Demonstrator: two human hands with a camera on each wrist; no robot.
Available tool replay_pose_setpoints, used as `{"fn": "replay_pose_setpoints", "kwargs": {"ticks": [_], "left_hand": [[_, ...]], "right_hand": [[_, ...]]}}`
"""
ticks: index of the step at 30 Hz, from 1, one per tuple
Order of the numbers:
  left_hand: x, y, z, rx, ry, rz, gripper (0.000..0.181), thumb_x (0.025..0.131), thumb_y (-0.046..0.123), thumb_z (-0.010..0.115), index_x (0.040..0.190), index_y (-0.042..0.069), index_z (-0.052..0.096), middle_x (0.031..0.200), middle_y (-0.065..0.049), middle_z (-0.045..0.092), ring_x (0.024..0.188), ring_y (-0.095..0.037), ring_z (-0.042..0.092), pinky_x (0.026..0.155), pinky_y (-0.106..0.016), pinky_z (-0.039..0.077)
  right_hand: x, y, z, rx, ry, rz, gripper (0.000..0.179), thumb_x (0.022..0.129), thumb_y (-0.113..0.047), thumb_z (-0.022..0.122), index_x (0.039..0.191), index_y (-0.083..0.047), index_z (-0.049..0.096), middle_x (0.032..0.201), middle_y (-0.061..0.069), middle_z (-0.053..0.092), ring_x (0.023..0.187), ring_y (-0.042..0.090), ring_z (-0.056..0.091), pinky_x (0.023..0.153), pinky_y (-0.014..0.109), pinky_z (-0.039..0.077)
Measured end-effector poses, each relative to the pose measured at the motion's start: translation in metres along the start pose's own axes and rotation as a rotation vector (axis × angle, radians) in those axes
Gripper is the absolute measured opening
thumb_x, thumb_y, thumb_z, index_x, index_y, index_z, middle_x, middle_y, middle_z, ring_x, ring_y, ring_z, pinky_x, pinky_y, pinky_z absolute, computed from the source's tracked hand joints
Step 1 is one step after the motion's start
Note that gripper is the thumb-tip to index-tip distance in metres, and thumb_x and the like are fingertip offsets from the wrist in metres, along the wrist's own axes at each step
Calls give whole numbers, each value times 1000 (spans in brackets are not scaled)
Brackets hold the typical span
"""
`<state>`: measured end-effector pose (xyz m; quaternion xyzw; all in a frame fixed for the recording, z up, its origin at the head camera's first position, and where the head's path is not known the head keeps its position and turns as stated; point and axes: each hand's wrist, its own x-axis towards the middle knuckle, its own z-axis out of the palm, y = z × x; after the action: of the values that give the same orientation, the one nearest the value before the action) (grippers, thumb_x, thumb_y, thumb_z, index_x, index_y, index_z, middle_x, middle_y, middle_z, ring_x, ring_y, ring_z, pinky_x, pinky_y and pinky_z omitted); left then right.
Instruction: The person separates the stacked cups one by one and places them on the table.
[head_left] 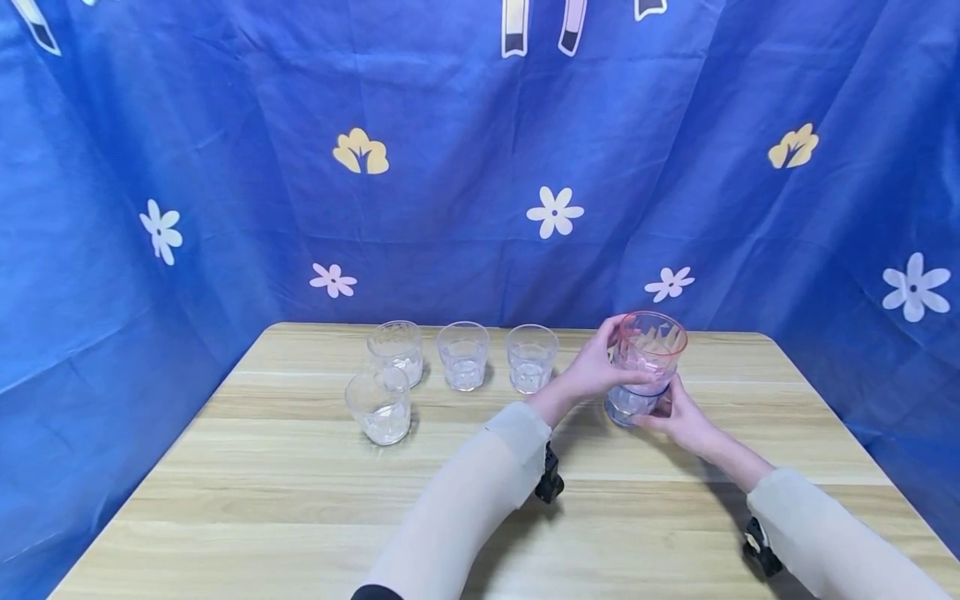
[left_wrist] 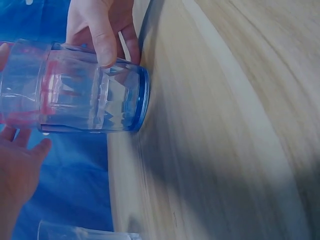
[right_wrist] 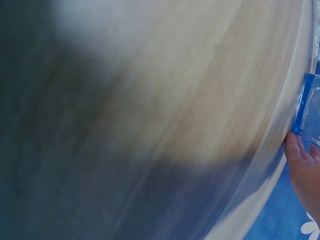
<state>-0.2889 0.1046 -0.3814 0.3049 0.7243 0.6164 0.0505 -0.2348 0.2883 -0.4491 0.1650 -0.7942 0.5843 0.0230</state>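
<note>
Toward the right of the table, a clear tumbler with a red rim (head_left: 656, 321) sits stacked in a blue-tinted tumbler (head_left: 621, 408). My left hand (head_left: 596, 364) grips the red-rimmed tumbler from the left, thumb across its near side. Low on the other side, my right hand (head_left: 684, 419) holds the blue-tinted tumbler, with thumb and fingers around it. In the left wrist view, the blue base (left_wrist: 142, 100) stands at the table surface and the right thumb lies along the wall. The right wrist view catches only the blue base (right_wrist: 304, 105) with right fingertips against it.
Three clear tumblers stand along the back: a left one (head_left: 396, 343), a middle one (head_left: 463, 354) and a right one (head_left: 532, 358), close to my left hand. Another clear tumbler (head_left: 381, 408) stands in front of the left one. A blue flowered curtain (head_left: 450, 208) surrounds the wooden table (head_left: 262, 500).
</note>
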Motion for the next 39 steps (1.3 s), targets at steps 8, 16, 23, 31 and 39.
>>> {"fn": "replay_pose_setpoints", "kwargs": {"ticks": [8, 16, 23, 31, 39], "left_hand": [[-2, 0, 0, -13, 8, 14, 87, 72, 3, 85, 143, 10, 36, 139, -6, 52, 129, -11, 43, 107, -26, 31], [-3, -1, 0, 2, 26, 16, 87, 72, 4, 86, 144, 11, 36, 141, -6, 50, 130, -13, 43, 107, -28, 33], [-2, -2, 1, -7, 25, 27, 86, 74, 5, 84, 144, 10, 34, 145, -10, 45, 133, -14, 40, 108, -29, 31], [-1, 3, 0, -90, 52, 74, 86, 74, -1, 83, 144, 10, 34, 138, -10, 53, 129, -12, 45, 105, -26, 35], [2, 18, -9, -160, 96, 198, 85, 74, -10, 78, 144, 2, 30, 140, -20, 49, 131, -29, 46, 104, -30, 38]], "right_hand": [[0, 0, 1, -17, 13, -2, 85, 82, 13, 68, 142, 5, 9, 132, 45, 38, 116, 41, 52, 89, 18, 46], [0, -1, 0, -15, 4, -10, 87, 82, 14, 67, 143, 4, 7, 132, 45, 37, 117, 53, 46, 90, 19, 46], [0, 2, 1, -3, 9, 1, 86, 81, 12, 69, 143, 3, 9, 133, 44, 37, 113, 24, 56, 89, 19, 47], [-1, 0, 2, 5, 8, 7, 87, 82, 12, 68, 143, 4, 7, 134, 44, 36, 116, 32, 53, 90, 19, 46], [-1, -3, 2, 0, 8, 19, 91, 81, 13, 68, 146, 5, 5, 135, 43, 35, 118, 46, 48, 90, 19, 46]]}}
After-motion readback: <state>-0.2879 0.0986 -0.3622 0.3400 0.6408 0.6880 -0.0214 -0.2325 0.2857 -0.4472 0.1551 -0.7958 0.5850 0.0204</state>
